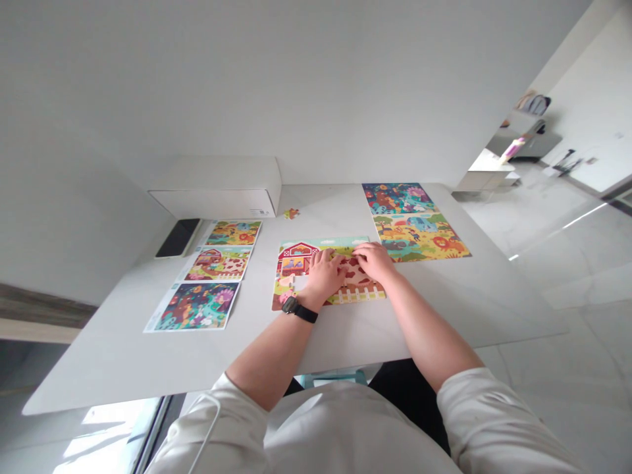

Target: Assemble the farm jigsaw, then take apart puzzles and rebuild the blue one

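A farm jigsaw puzzle (299, 249) with a red barn, a spotted cow and a white fence lies in front of me. Its lower left part has a pale gap beside a pink pig. My left hand (323, 275), below a black wristwatch (299, 309), rests over the middle of the puzzle with its fingers spread on the surface. Close by, my right hand (375, 261) touches the puzzle's upper right part. Its fingers are bent and drawn together near the cow; whatever may be between the fingertips is hidden.
Loose puzzle pieces (291, 213) lie behind the puzzle. Two assembled animal puzzles (419, 236) are at the right. On the left are a printed sheet with three pictures (217, 263), a phone (178, 237) and a white box (217, 201) against the wall.
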A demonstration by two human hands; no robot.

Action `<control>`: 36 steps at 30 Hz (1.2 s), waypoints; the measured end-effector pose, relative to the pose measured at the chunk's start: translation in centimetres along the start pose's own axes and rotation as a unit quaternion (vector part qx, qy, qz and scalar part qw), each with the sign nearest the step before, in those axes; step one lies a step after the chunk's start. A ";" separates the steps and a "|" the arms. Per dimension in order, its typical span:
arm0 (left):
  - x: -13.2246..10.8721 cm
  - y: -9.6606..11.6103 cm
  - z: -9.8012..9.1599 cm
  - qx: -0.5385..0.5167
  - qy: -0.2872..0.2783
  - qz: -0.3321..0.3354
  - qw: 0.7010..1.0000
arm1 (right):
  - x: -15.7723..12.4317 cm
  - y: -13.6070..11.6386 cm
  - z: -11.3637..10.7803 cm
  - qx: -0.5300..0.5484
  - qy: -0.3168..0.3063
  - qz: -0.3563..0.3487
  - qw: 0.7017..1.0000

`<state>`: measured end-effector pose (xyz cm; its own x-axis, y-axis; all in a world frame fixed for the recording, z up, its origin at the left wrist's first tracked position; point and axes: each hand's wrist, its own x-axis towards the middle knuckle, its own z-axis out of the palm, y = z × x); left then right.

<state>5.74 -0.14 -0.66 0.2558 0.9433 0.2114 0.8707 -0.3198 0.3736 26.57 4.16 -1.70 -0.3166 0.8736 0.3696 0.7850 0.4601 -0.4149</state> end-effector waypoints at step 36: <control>12.2 -12.7 -7.3 0.029 -0.009 -0.165 0.986 | -0.2 -0.7 0.5 0.155 0.109 -0.008 0.982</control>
<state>-5.22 14.78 3.77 -0.0386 0.9968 0.0698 0.9305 0.0104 0.3662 25.82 3.77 -1.86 -0.1799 0.8264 0.5335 0.5707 0.5294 -0.6277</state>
